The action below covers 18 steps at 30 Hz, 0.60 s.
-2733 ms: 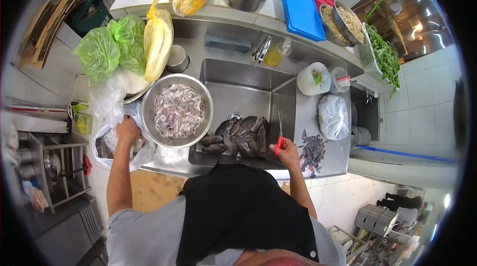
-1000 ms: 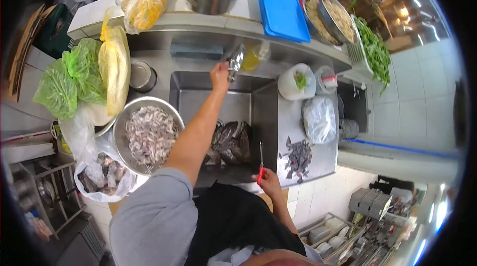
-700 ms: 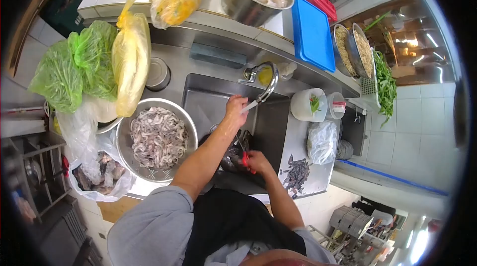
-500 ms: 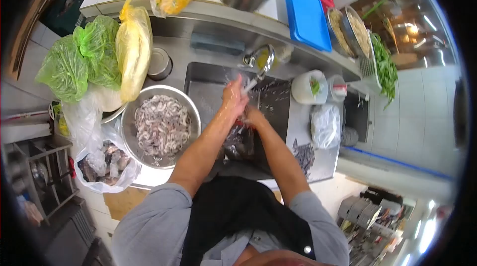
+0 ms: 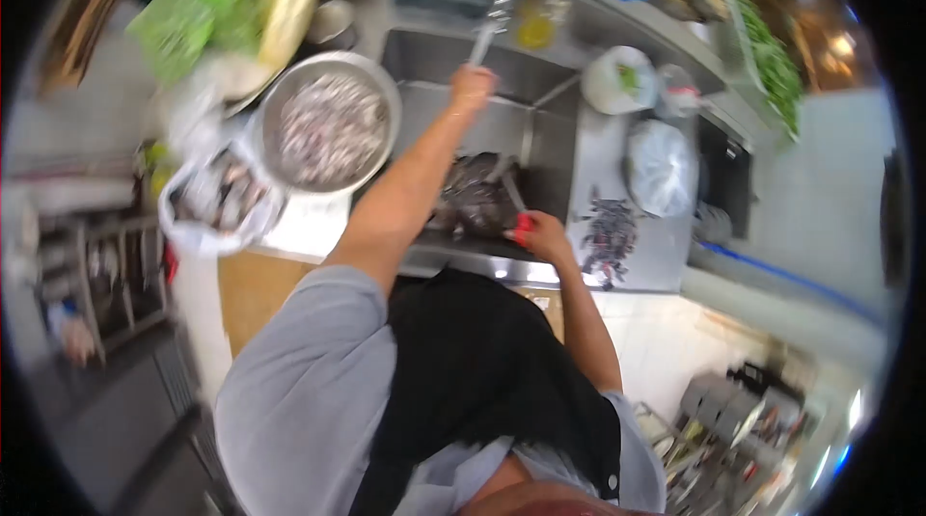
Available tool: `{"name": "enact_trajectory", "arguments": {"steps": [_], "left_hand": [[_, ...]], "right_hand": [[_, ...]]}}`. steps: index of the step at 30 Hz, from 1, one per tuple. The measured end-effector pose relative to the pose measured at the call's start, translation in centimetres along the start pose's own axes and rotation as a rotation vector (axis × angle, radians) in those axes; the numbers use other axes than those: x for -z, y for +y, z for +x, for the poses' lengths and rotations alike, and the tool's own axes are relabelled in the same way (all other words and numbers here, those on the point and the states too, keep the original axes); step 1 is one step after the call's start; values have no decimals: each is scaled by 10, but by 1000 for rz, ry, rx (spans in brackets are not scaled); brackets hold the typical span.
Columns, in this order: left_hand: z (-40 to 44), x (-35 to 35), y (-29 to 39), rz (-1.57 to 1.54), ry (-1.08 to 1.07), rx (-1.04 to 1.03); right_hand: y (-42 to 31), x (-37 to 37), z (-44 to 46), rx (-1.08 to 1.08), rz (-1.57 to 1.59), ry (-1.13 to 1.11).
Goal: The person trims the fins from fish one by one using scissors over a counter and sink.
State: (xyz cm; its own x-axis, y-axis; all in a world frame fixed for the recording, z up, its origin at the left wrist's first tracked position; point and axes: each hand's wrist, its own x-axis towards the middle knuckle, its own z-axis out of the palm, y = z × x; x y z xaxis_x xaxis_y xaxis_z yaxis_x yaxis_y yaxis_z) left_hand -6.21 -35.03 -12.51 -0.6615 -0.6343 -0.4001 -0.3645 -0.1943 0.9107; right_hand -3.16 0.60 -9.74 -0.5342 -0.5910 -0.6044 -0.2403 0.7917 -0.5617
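Observation:
My left hand (image 5: pixel 473 88) is closed round the lower end of the white spout of the faucet (image 5: pixel 502 7), over the sink (image 5: pixel 505 130). With its blade pointing up and left over the dark fish (image 5: pixel 475 190) in the sink, a pair of red-handled scissors (image 5: pixel 522 227) is in my right hand (image 5: pixel 546 235). Left of the sink stands a metal colander (image 5: pixel 389 101) of sliced pale squid (image 5: pixel 328 128). Dark cut scraps (image 5: pixel 610 231) lie on the counter to the right. The picture is blurred by motion.
An open white bag (image 5: pixel 198 238) of fish pieces stands left of the colander. Green bags (image 5: pixel 174 29) and a yellow bag (image 5: pixel 287 5) lie behind it. Right of the sink are a white container (image 5: pixel 600 82) and a tied clear bag (image 5: pixel 662 169).
My left hand went from the white bag to the faucet, then met my right hand under running water. Now the hands are apart, the right one lower with the scissors. The view has shifted.

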Motion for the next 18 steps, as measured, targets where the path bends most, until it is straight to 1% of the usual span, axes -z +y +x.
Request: {"name": "enact_trajectory", "arguments": {"steps": [1,2,3,4,5,6,8,9,10,11,12,14,15,16,17,18], "left_hand": [[-18,-18,-29,99,294,-198],[-41,-22,-42,203,334,-184],[-63,-24,-54,305,362,-176],[-80,-26,-65,335,352,-131],[-95,-24,-74,358,334,-99],[-116,-17,-71,369,359,-99],[-165,-8,-55,507,240,-127],[-181,-1,-60,511,267,-123],[-196,7,-63,569,291,-256],[-210,17,-67,629,310,-386],[-229,30,-64,640,336,-379],[-269,66,-53,615,412,-466],[-287,87,-54,541,481,-539],[-299,113,-58,540,506,-509],[-309,139,-65,507,571,-427],[-324,170,-64,565,642,-317]], "right_hand": [[5,-1,-26,65,147,65],[22,-4,-39,17,255,-8],[41,-11,-50,-17,214,50],[50,-14,-60,-52,258,13],[60,-19,-69,-27,243,37],[61,-23,-75,-5,246,20],[57,-22,-89,-91,267,-46],[54,-24,-90,-66,237,-48],[60,-30,-84,-42,233,-65],[71,-37,-75,30,232,-26],[73,-41,-69,102,233,13],[58,-38,-65,123,184,-29],[51,-38,-63,154,138,-7],[43,-37,-64,184,92,19],[24,-34,-74,191,88,34],[21,-37,-71,213,85,32]]}}
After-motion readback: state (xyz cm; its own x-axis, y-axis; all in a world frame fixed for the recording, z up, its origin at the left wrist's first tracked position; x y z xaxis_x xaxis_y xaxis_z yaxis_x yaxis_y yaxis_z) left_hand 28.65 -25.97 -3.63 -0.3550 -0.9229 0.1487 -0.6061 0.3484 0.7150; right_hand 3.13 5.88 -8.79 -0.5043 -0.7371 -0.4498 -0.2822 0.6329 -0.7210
